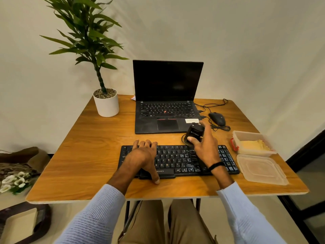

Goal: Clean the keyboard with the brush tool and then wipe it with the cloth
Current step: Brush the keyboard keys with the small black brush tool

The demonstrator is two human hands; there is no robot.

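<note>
A wooden tabletop [91,155] with a warm orange grain stands against a plain off-white wall [246,41]. At its far left corner is a leafy plant [84,32] in a white pot [107,106]. An open laptop [167,106] with a dark screen sits at the far middle, and a corded black mouse [217,118] lies just beyond the right hand's fingers [208,131]. On the floor to the left lie some white flowers [15,182].

The black keyboard [175,161] lies along the near edge, under both hands. The left hand [144,155] rests palm down on its left part. Its fingers [146,143] are released and reach the far edge, while the thumb touches the tabletop at the near edge.

The right hand [205,147] is raised over the keyboard's far edge, its fingers and thumb grasping the brush tool [195,132] (a stubby black barrel with small pale lettering). The tool's lower end is close to the top row of keys, but I cannot tell whether it touches.

To the right of those fingers, near the keyboard's right end, stands a clear plastic container [235,138] with the yellow cloth [255,145] inside. Its lid [260,169] lies flat just in front of it.
</note>
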